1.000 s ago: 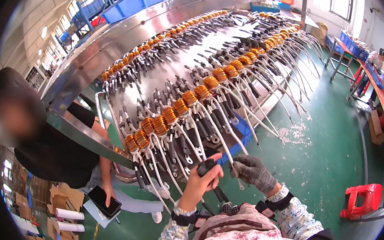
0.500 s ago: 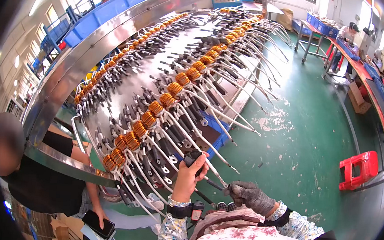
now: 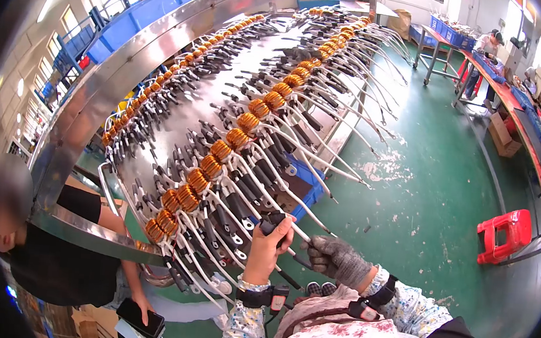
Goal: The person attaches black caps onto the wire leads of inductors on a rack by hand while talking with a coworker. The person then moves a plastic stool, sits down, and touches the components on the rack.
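My bare left hand [image 3: 265, 251] is closed around a black object [image 3: 272, 222], partly hidden by the fingers, beside the hanging cable ends. My right hand [image 3: 339, 261], in a grey knit glove, is closed at the lower end of a white cable [image 3: 301, 234]; the cable's tip is hidden by the fingers. A short dark piece [image 3: 302, 261] shows just below the glove. Copper-wound toroid coils [image 3: 247, 122] lie in a long row on the metal table [image 3: 189, 108], their white leads and black-sleeved ends with ring lugs hanging over the near edge.
A person in black at the left holds a phone [image 3: 140, 319]. A steel frame beam [image 3: 89, 91] arches over the table. Under the table edge is a blue bin [image 3: 307, 188]. At right stand a red stool [image 3: 504, 236] and a red-topped bench [image 3: 528, 119]; another person works farther back.
My gloved right hand has moved up and left, closer to my left hand, and now covers the cable's end. My left hand stays nearly in place.
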Demonstrator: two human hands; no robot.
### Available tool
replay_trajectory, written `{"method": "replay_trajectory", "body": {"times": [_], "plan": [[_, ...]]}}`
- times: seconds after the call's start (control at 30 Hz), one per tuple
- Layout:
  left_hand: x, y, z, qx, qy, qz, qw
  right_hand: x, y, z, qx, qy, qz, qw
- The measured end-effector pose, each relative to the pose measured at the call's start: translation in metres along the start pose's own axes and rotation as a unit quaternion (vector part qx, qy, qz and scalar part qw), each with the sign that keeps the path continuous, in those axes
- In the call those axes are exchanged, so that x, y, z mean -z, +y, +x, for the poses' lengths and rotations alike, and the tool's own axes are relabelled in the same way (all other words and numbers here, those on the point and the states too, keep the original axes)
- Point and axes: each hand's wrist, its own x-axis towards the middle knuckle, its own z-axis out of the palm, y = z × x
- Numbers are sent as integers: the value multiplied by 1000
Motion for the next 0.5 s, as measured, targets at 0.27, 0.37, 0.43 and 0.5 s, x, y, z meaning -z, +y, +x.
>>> {"method": "replay_trajectory", "body": {"times": [0.27,0.37,0.43,0.5], "plan": [[8,-10,4,46,-44,-21,998,-12,3,-24,-13,27,-33,999],[9,-4,8,36,-50,-34,998,-10,0,-2,10,-5,13,1000],[7,6,7,30,-59,-13,998,-6,-4,4,-23,-82,45,995],[4,11,5,31,-67,18,997,-11,-7,-8,-26,-76,19,997]]}}
